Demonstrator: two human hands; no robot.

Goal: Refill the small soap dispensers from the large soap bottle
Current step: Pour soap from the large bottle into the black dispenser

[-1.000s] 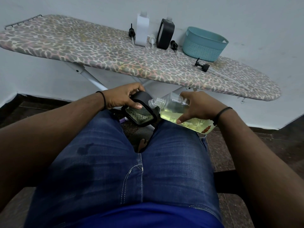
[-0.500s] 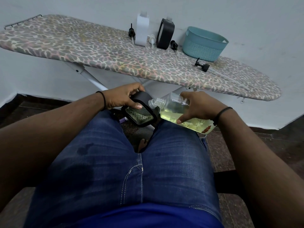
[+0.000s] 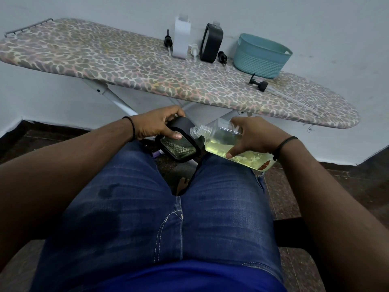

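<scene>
Right grip (image 3: pixel 254 137) tilting soap bottle (image 3: pixel 221 140), left grip (image 3: pixel 156 124) holding dispenser (image 3: pixel 179 142)

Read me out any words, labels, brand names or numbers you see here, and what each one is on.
None can be read.
Large soap bottle: only a red mark near its base, no legible text.
White dispenser and black dispenser on the ironing board: blank faces.

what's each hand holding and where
Left hand grips the black dispenser by its upper end; right hand grips the clear soap bottle around its body.
</scene>
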